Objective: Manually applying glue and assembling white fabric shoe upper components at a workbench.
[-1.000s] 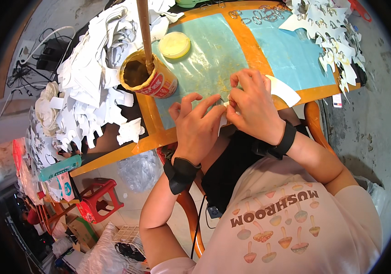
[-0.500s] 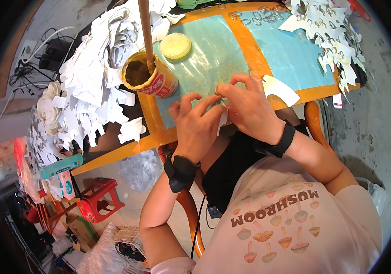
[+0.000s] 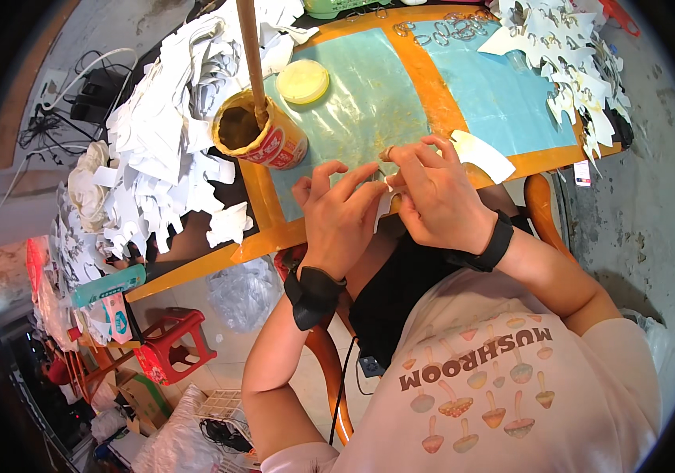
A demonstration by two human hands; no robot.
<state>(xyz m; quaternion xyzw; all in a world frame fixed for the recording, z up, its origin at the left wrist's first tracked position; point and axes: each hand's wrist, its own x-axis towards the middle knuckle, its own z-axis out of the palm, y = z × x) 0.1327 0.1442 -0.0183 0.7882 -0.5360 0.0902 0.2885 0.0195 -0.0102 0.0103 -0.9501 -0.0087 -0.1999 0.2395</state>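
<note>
Right of the tub [image 3: 281, 147], your left hand [image 3: 339, 217] and right hand [image 3: 441, 201] pinch the piece [image 3: 385, 203], its visible length toward you.

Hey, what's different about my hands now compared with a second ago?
Your right hand has dropped slightly toward your body, its fingers repositioned. Your left hand stays nearly still, pinching the white piece; the tub and yellow lid stay put.

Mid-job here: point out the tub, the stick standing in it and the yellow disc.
Tub [image 3: 277, 147]: head view, on its outer wall.
Stick [image 3: 251, 61]: head view, mid-shaft.
Yellow disc [image 3: 303, 80]: head view, on its top face.
</note>
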